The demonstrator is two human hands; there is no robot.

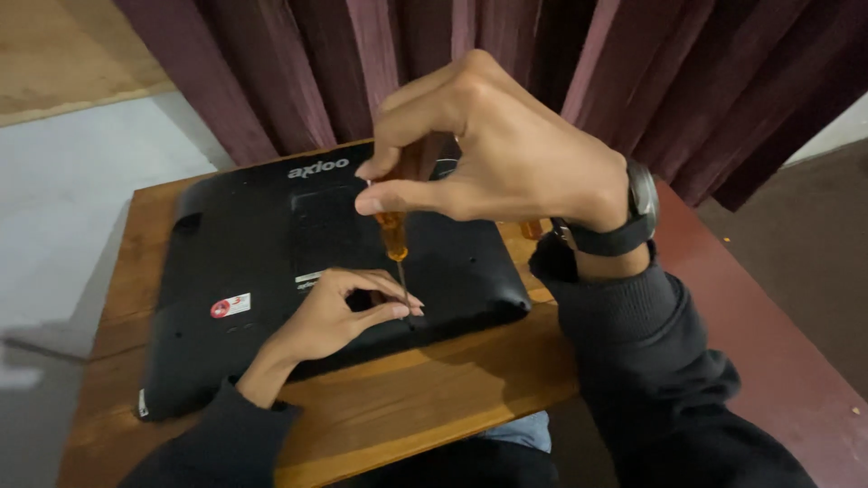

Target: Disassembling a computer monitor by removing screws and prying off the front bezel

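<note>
Here fingers point(398, 303) steady screwdriver point(394, 233) near laptop point(244, 262) front edge

One laptop point(271, 271), one screwdriver point(395, 237), one table point(434, 389), one wristwatch point(624, 217).

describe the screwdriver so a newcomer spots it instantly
On the brown wooden table lies a black upturned laptop. Above its near edge stands the thin screwdriver with a translucent orange handle, upright between both hands; it is the only orange, see-through thing on the black shell.
</note>
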